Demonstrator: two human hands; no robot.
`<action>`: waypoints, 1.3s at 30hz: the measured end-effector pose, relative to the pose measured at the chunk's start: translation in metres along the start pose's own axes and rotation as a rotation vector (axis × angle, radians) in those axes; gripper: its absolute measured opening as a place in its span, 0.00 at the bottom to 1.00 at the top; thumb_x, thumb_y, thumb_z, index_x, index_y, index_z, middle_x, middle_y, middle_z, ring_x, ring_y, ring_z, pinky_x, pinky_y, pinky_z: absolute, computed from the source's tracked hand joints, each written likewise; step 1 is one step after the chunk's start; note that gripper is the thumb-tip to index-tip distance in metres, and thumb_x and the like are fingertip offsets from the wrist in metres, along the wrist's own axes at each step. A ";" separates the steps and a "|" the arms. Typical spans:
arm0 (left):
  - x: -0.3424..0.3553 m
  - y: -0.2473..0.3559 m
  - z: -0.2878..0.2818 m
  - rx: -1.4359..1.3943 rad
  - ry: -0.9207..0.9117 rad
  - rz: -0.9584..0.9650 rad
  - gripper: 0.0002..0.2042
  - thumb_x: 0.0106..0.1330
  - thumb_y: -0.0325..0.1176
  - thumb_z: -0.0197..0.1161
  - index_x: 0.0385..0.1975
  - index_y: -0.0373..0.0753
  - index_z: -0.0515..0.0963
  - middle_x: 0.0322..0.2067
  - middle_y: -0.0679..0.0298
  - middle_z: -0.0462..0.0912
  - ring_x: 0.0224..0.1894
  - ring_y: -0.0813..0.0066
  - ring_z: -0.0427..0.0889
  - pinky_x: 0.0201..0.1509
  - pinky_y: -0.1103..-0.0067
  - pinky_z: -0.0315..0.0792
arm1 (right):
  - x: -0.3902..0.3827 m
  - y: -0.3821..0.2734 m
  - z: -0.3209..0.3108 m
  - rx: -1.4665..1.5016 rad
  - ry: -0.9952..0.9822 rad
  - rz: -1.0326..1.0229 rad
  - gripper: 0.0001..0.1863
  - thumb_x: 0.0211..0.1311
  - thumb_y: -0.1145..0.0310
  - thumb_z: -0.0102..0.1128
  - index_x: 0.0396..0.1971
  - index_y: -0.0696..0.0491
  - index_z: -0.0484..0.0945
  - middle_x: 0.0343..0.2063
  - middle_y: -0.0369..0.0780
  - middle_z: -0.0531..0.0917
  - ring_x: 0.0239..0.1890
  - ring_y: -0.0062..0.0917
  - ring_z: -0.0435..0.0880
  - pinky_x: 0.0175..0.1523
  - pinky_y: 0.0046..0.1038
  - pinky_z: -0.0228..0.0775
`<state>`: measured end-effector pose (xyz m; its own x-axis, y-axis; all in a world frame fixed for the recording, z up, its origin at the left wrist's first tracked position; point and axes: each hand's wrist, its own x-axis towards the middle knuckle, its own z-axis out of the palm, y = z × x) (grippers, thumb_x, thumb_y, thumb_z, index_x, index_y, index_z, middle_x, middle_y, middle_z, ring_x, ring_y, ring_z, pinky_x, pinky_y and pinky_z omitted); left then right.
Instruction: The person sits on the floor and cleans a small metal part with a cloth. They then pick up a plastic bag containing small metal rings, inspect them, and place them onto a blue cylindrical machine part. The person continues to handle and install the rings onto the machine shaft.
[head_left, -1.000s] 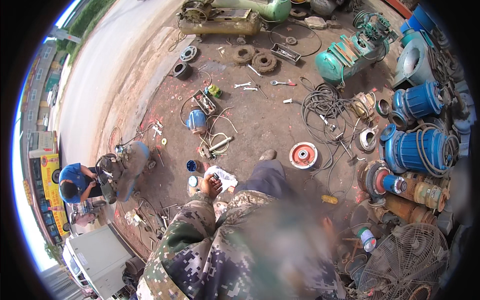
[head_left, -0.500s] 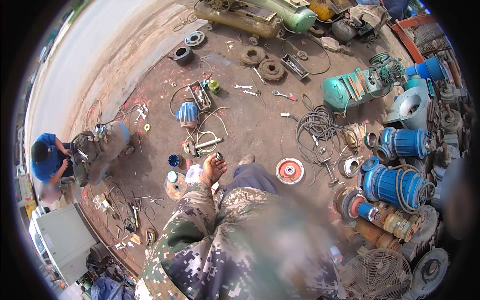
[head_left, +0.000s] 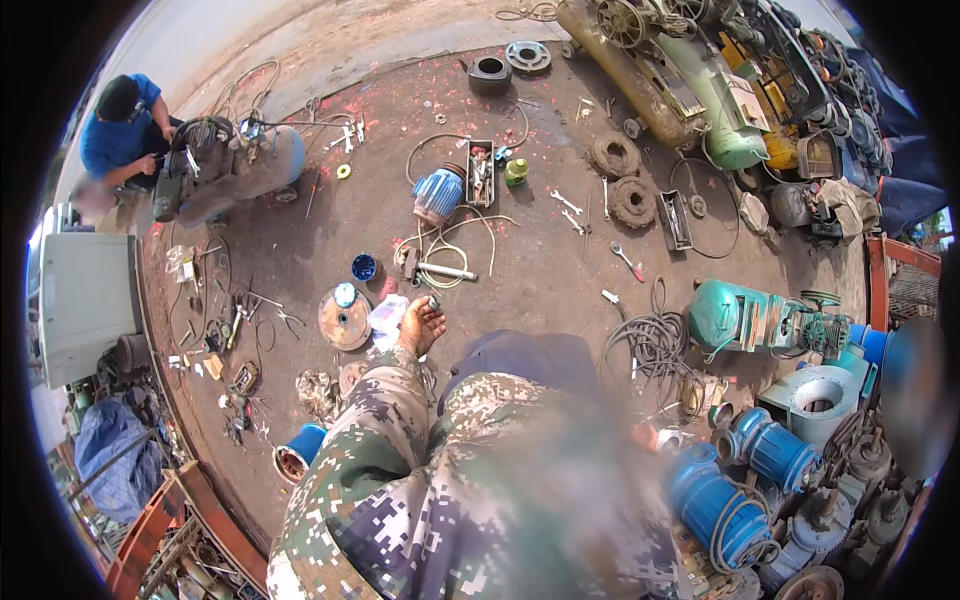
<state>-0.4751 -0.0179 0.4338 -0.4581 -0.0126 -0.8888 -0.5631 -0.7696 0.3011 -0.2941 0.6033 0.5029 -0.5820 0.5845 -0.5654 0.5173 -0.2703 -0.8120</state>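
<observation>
My left hand [head_left: 420, 328], in a camouflage sleeve, is held out in front of my body with its fingers curled. Between the fingertips sits a small dark cylindrical metal part [head_left: 434, 302], partly covered by the fingers. Just left of the hand, a crumpled clear plastic bag [head_left: 388, 318] lies beside a round rusty disc [head_left: 337, 324] with a small white-and-blue item [head_left: 345, 294] on it. A hammer [head_left: 440, 270] and a blue-lined cup [head_left: 364, 267] are beyond the hand. My right hand is not visible; the lower right is blurred.
A blue electric motor [head_left: 438, 196] stands by a toolbox [head_left: 481, 172]. At the left, a person in blue [head_left: 118, 130] crouches by an air compressor [head_left: 240, 170]. Coiled cable [head_left: 652, 345], a green compressor [head_left: 740, 318] and blue motors [head_left: 775, 445] occupy the right.
My view has swung left, so the floor items appear turned and shifted rightward. The red disc has left sight, and a blue motor housing now shows at lower left. My left hand keeps its hold.
</observation>
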 end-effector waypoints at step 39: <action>0.160 -0.244 0.195 -1.091 -0.055 0.106 0.24 0.68 0.53 0.58 0.49 0.36 0.78 0.45 0.59 0.78 0.46 0.64 0.77 0.49 0.66 0.74 | 0.461 0.057 0.853 -1.488 -0.782 -0.944 0.43 0.63 0.64 0.71 0.75 0.46 0.59 0.66 0.51 0.64 0.66 0.50 0.74 0.70 0.44 0.70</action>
<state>-0.5451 0.2927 0.2853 -0.5133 -0.1042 -0.8519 0.3799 -0.9176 -0.1167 -1.0678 0.2049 0.0729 -0.8415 -0.4060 -0.3564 -0.2937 0.8975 -0.3289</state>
